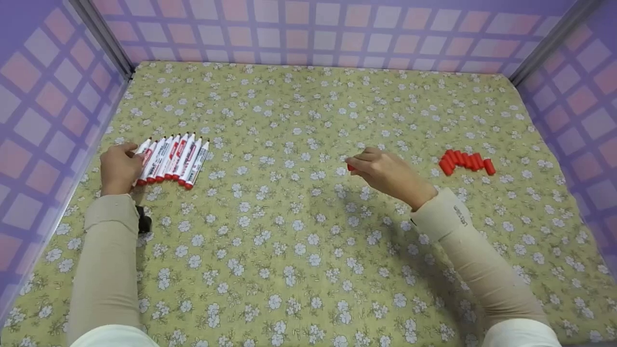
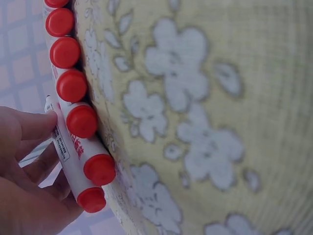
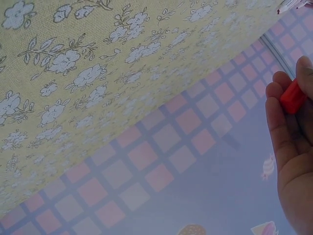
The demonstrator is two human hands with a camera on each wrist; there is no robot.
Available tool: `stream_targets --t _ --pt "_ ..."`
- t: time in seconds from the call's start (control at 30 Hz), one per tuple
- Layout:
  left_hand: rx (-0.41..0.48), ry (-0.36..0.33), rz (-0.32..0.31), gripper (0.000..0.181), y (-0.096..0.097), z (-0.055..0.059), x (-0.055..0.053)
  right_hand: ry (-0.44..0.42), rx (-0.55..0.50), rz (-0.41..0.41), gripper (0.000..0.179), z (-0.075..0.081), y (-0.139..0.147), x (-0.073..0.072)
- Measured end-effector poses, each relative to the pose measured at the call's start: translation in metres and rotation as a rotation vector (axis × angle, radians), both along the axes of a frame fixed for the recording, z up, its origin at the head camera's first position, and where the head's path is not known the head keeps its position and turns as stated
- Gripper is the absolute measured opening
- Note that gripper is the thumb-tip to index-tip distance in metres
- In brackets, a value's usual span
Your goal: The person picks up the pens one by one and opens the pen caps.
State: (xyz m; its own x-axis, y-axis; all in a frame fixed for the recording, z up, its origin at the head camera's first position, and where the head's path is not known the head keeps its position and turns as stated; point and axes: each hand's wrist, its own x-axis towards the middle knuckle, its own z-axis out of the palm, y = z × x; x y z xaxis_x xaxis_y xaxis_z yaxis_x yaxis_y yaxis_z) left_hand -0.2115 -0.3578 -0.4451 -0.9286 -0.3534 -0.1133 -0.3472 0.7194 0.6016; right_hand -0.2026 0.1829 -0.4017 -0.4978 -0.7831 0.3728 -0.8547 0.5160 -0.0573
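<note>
On the left of the table, several white markers (image 1: 174, 156) lie side by side in a row, uncapped, dark tips pointing away and red ends towards me. At the row's left end my left hand (image 1: 120, 168) pinches the outermost marker (image 2: 68, 154) between thumb and fingers; it lies against its neighbour. My right hand (image 1: 385, 176) is over the middle of the table, holding a small red marker cap (image 3: 293, 97) between thumb and fingertips. Only a bit of that cap shows in the head view.
Several loose red caps (image 1: 465, 160) lie in a cluster to the right of my right hand. A flowered yellow cloth (image 1: 289, 231) covers the table. Checked purple and pink panels (image 1: 328, 33) wall it at the back and both sides.
</note>
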Motion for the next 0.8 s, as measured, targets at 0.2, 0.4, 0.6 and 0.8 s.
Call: stream_targets --t 0.2,0.4,0.6,0.8 --pt "0.018 -0.020 0.019 0.044 -0.0013 -0.0001 0.0030 0.020 -0.027 0.016 0.022 -0.0025 0.0005 -0.0019" --pt "-0.014 -0.014 0.029 0.043 -0.0038 -0.0016 0.0049 0.009 -0.032 0.026 0.022 -0.0032 0.0011 -0.0020" --pt "-0.016 -0.038 0.025 0.043 -0.0061 -0.0013 0.0039 -0.013 -0.027 0.009 0.023 -0.0020 0.0029 -0.0007" --pt "-0.012 -0.066 0.016 0.044 -0.0086 -0.0013 0.0043 -0.050 -0.020 -0.016 0.024 -0.0024 0.0047 0.0004"
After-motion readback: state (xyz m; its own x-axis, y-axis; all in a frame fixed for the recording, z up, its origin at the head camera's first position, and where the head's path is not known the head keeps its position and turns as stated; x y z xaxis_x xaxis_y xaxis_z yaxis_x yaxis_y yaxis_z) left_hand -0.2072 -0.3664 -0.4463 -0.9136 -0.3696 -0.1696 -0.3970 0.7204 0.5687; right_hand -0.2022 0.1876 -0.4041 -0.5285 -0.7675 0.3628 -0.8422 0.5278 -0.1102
